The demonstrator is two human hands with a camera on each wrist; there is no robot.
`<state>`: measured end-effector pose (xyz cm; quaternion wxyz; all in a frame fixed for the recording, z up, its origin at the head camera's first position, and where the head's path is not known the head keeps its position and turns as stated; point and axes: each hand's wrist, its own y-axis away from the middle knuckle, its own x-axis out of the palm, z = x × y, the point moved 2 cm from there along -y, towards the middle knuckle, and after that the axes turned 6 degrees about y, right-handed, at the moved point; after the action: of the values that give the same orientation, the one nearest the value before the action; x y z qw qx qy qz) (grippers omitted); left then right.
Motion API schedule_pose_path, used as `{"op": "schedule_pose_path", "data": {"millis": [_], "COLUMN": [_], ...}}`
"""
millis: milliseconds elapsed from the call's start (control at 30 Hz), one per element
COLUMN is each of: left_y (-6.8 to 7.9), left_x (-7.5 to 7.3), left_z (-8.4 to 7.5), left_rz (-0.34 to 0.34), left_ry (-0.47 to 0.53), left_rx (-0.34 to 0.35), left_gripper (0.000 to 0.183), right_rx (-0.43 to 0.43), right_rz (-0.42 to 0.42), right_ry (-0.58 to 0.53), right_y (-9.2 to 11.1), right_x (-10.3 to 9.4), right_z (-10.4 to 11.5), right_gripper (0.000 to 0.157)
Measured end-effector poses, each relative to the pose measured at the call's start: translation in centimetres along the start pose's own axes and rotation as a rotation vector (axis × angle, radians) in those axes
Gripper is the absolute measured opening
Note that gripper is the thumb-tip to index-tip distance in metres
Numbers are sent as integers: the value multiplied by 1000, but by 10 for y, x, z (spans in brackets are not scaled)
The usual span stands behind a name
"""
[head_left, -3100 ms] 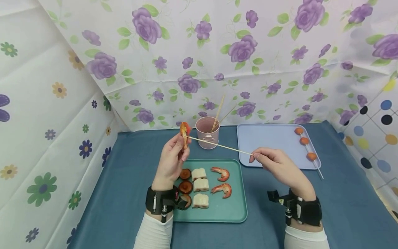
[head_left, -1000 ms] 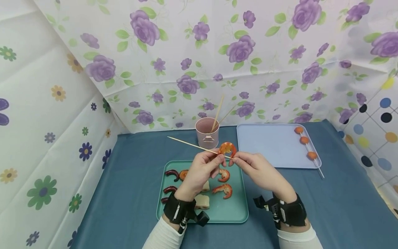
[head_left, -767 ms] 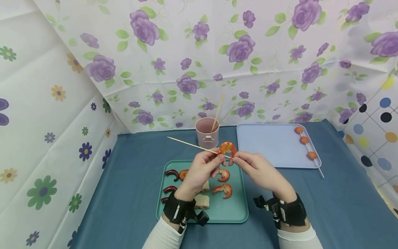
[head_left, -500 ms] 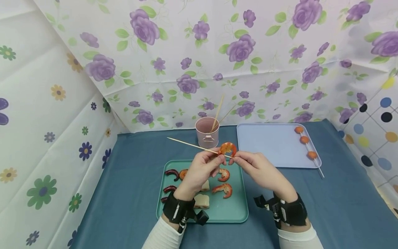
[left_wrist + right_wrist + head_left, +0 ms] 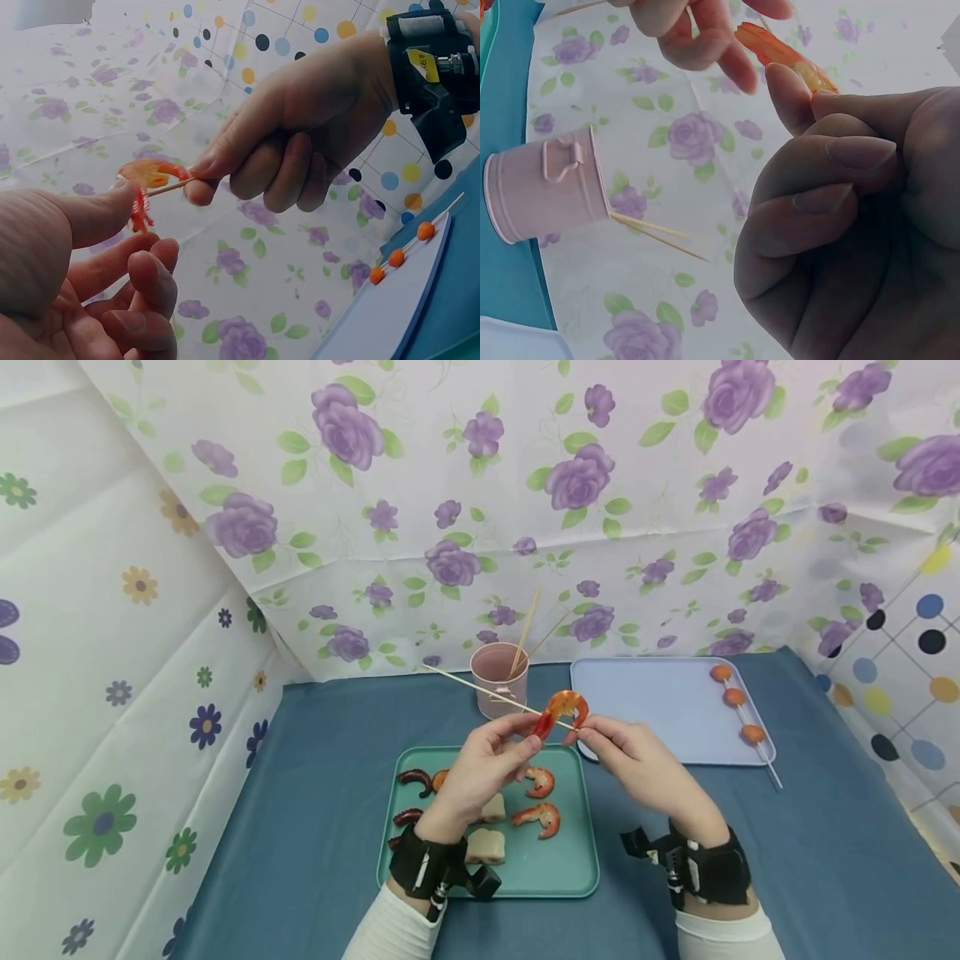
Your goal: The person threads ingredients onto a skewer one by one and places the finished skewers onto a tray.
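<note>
The left hand pinches a curled orange shrimp between thumb and fingers, above the far edge of a green tray on the desk. The right hand pinches a wooden skewer at one end, close by the shrimp; the skewer crosses the shrimp, though whether it pierces it is hard to tell. Two more shrimp lie on the tray.

The head view is bright. The right wrist view has the right hand shadowed toward 4 o'clock.
</note>
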<state>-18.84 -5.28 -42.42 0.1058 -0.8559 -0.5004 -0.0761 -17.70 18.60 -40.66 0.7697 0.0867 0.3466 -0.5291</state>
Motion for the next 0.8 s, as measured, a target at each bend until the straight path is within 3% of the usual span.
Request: {"op": "schedule_pose_path", "data": {"millis": [267,600,800], "left_y": [-1,-3,-4], "left_x": [-7,-18,-18], "left_z": [0,12,24], "left_rz": [-8,65,108], "left_ry": [-96,-670,-839], "left_rx": [25,-7,-47], "left_gripper": [36,26,15], "right_rx": [6,-6,0], "right_rz": [-39,-89,-101], "right_ry": [-12,1,1], "right_y": [4,7,7], "right_x": [-9,-16,-18], "right_z": [-2,-5,-5], "right_gripper": [25,22,22]}}
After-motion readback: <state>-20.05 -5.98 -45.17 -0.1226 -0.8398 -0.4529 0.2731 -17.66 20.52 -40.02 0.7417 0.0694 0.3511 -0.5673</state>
